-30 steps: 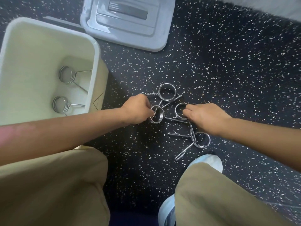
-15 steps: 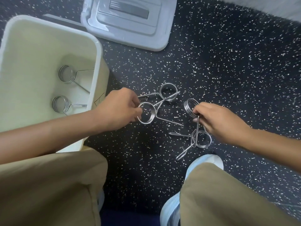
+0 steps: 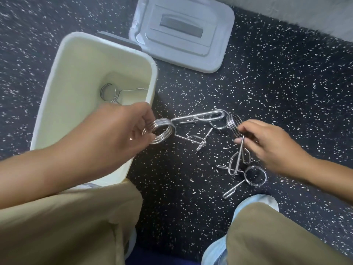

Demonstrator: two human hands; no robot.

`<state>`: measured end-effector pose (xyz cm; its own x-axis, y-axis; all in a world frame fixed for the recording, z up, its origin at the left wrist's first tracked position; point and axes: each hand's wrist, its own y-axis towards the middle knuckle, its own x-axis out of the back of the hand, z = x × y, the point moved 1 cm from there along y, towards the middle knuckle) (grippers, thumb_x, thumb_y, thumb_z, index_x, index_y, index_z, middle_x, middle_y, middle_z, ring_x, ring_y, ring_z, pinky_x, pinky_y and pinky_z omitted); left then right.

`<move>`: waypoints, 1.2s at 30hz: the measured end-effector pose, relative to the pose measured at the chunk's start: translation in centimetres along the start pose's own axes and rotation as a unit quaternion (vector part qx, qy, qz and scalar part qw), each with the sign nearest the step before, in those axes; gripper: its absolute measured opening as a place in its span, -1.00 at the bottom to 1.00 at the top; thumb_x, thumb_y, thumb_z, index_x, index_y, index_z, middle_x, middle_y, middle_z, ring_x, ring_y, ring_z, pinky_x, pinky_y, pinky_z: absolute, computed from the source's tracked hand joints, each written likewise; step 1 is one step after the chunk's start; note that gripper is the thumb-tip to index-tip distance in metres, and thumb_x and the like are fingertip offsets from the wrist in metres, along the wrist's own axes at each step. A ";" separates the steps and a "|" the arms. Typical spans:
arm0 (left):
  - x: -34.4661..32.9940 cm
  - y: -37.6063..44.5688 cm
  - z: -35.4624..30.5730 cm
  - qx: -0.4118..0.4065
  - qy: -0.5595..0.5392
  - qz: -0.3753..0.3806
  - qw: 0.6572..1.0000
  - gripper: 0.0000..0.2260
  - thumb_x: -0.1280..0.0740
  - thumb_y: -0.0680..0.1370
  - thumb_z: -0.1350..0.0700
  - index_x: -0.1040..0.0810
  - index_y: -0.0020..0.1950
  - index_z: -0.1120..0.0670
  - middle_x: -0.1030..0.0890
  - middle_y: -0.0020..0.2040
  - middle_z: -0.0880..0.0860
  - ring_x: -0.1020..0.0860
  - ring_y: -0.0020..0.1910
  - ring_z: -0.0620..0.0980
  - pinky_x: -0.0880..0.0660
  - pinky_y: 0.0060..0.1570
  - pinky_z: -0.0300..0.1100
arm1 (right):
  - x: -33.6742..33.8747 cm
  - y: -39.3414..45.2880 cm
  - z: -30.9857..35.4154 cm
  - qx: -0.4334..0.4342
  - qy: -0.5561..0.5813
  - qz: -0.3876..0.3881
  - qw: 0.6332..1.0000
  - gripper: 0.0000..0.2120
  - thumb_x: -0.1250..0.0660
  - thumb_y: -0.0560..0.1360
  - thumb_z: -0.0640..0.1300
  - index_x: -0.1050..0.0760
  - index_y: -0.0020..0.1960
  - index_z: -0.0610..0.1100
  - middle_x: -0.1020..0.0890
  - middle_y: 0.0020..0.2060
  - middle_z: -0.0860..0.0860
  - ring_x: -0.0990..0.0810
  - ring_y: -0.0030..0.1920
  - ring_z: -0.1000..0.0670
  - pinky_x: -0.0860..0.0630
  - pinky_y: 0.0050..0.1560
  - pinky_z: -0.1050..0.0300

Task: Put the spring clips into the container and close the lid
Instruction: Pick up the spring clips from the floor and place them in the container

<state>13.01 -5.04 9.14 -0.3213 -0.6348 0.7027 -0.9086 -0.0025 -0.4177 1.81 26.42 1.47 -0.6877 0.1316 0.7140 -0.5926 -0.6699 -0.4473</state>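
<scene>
Each hand, left [image 3: 114,134] and right [image 3: 271,148], pinches one coiled steel spring clip [image 3: 162,133]; two lie on the floor, one in the cream plastic container [image 3: 57,88].

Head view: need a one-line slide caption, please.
Both hands, left and right, each lift a spring clip beside the open container, lid off.

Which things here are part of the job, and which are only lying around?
Part of the job:
- left hand, holding a clip
- right hand, holding a second clip
- loose clip on the floor
- clip in the container
- container
- lid, off, lying on the floor

Only lying around:
- speckled floor
- shoe
</scene>
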 end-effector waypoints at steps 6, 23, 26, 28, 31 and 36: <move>2.6 -2.1 1.7 -0.076 0.060 -0.027 0.995 -0.86 -0.44 0.46 -0.03 -0.53 -0.04 -0.08 -0.64 -0.25 -0.15 -0.60 -0.28 -0.13 -0.59 -0.26 -0.07 | 1.0 2.3 3.9 0.019 0.032 -0.029 0.999 -0.77 -0.28 0.51 0.03 -0.55 0.06 -0.06 -0.54 -0.14 0.22 -0.53 -0.24 0.22 -0.45 -0.24 0.17; 8.7 -4.8 12.1 -0.249 0.219 0.011 0.943 -0.88 -0.52 0.50 0.08 -0.66 -0.15 0.09 -0.66 -0.22 -0.05 -0.54 -0.07 -0.01 -0.50 -0.16 -0.09 | 1.4 4.7 10.7 0.025 0.157 -0.063 0.985 -0.85 -0.34 0.55 -0.02 -0.60 0.05 -0.05 -0.63 -0.12 0.14 -0.59 -0.15 0.10 -0.55 -0.12 0.13; 8.7 -4.8 14.5 -0.269 0.242 0.038 0.931 -0.85 -0.34 0.60 0.06 -0.59 -0.13 0.08 -0.62 -0.18 -0.06 -0.55 0.02 0.02 -0.57 -0.21 0.02 | 1.4 4.7 10.8 0.030 0.152 -0.063 0.986 -0.80 -0.32 0.54 0.03 -0.60 0.06 -0.06 -0.63 -0.09 0.14 -0.60 -0.11 0.10 -0.56 -0.06 0.08; 8.1 -4.5 15.2 -0.280 0.266 0.054 0.921 -0.89 -0.30 0.62 0.11 -0.52 -0.11 0.03 -0.59 -0.16 -0.06 -0.53 0.08 0.02 -0.58 -0.23 0.04 | 1.3 4.8 10.8 0.035 0.146 -0.063 0.987 -0.80 -0.34 0.53 0.02 -0.60 0.05 -0.06 -0.64 -0.08 0.12 -0.61 -0.11 0.05 -0.57 -0.06 0.01; 6.5 -3.7 15.2 -0.303 0.280 0.087 0.907 -0.81 -0.32 0.56 0.29 -0.47 -0.01 -0.02 -0.61 -0.14 -0.04 -0.52 0.11 0.09 -0.60 -0.31 0.05 | 1.0 5.0 10.8 0.044 0.138 -0.060 0.988 -0.83 -0.35 0.53 0.00 -0.60 0.03 -0.06 -0.64 -0.10 0.10 -0.61 -0.14 0.00 -0.54 -0.09 0.02; 4.3 -0.9 15.2 -0.363 0.335 0.088 0.865 -0.73 -0.10 0.56 0.29 -0.59 -0.15 0.14 -0.59 -0.29 0.05 -0.57 -0.05 0.20 -0.58 -0.33 0.06 | 0.4 4.9 10.9 0.058 0.126 -0.049 0.989 -0.85 -0.36 0.52 -0.01 -0.60 -0.01 -0.06 -0.63 -0.15 0.13 -0.58 -0.18 0.08 -0.49 -0.17 0.18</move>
<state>16.48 -19.51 3.74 -0.3338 0.0139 0.9425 -0.6804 0.6884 -0.2512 3.16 15.22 5.46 -0.7205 0.3690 0.5872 -0.6197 -0.7226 -0.3063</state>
